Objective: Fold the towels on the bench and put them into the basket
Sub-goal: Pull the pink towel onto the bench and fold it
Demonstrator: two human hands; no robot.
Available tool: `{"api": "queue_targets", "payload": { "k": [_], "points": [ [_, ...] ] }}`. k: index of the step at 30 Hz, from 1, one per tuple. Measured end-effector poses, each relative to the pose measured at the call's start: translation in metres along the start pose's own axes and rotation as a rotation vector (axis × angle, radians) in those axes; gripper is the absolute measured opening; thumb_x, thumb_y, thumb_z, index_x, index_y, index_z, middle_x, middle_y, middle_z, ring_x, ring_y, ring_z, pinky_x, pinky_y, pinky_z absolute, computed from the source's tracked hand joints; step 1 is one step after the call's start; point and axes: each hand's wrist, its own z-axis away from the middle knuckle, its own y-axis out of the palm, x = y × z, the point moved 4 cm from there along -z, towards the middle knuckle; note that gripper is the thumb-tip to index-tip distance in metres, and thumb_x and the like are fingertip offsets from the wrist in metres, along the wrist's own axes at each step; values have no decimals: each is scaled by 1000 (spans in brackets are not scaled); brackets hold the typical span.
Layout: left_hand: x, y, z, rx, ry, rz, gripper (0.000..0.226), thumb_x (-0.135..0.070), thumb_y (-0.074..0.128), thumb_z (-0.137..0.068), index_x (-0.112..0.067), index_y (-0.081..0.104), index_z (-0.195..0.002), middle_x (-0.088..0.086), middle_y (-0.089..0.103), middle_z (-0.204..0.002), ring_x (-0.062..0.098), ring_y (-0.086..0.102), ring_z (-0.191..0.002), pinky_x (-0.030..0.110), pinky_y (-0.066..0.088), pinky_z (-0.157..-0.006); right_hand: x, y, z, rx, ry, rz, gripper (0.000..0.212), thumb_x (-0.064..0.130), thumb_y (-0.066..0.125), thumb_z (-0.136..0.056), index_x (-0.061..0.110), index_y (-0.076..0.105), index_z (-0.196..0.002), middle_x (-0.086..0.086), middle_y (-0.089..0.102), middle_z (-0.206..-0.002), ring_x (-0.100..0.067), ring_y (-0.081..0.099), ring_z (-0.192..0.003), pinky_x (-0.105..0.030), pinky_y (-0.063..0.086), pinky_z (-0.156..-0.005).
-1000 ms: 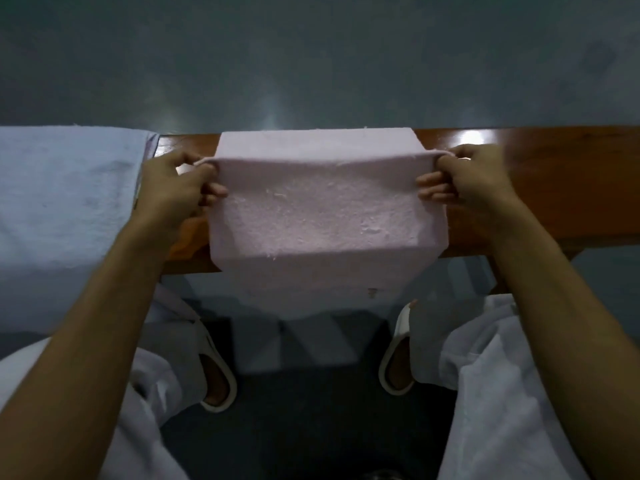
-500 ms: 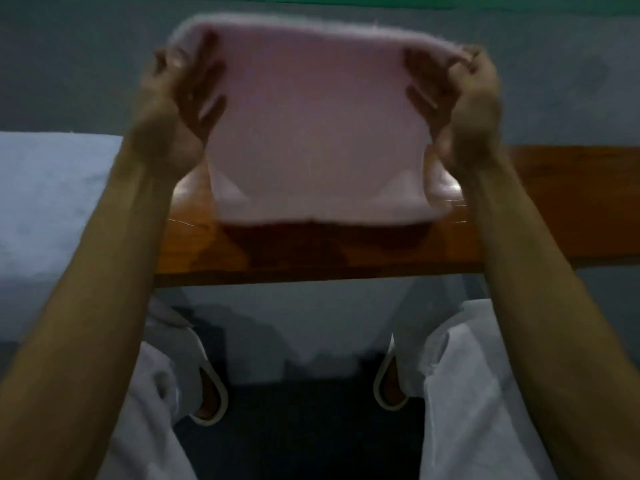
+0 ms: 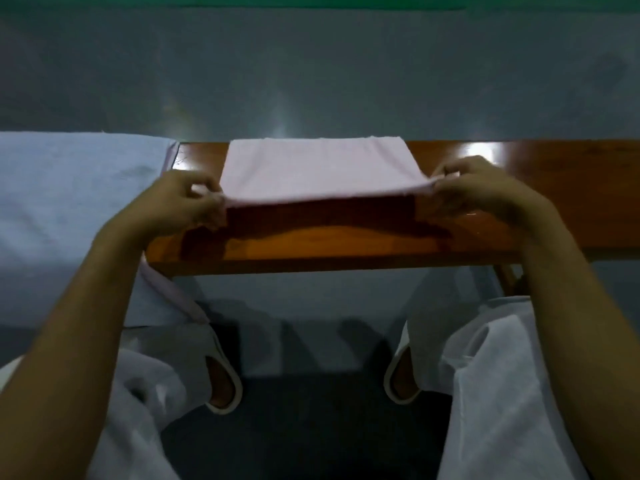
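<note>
A pink towel [image 3: 318, 169] lies folded on the far half of the brown wooden bench [image 3: 346, 247], its near edge lifted a little off the wood. My left hand [image 3: 183, 202] pinches the near left corner of that edge. My right hand [image 3: 481, 192] pinches the near right corner. The edge is stretched taut between the two hands. No basket is in view.
A light blue towel [image 3: 69, 216] drapes over the bench's left part and hangs down its front, with a pink strip [image 3: 173, 292] showing along its right edge. My white-trousered legs and slippered feet [image 3: 221, 382] stand below the bench. A grey floor lies beyond it.
The pink towel hung over the bench front, was swung up into the air, and now lies on the bench's far half. Both hands kept their hold and came back down.
</note>
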Motion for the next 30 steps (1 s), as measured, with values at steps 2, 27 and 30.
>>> {"api": "queue_targets", "payload": {
  "k": [2,27,30],
  "points": [
    [7,5,1,128,-40,-89,10,-22,64,-101,-16,71,-104,3,79,-83,19,77,-77,50,61,-90,-11,3,3,195,115,141,12,6,58,-102,1,65,-111,-19,77,-87,-36,77,-79,-42,60,-76],
    [-28,62,-15,16,188,-444,40,-65,71,-84,-27,62,-91,-5,61,-88,11,57,-76,29,49,-66,11,68,-18,-170,-278,648,17,41,73,-88,25,70,-89,3,68,-89,-18,64,-80,-41,60,-79],
    [-37,67,-9,-53,237,-426,41,-64,69,-86,-23,65,-89,-4,62,-88,11,58,-76,25,45,-63,11,71,-12,-235,-339,625,32,53,70,-90,22,73,-84,5,67,-82,-12,62,-74,-38,61,-76]
  ]
}}
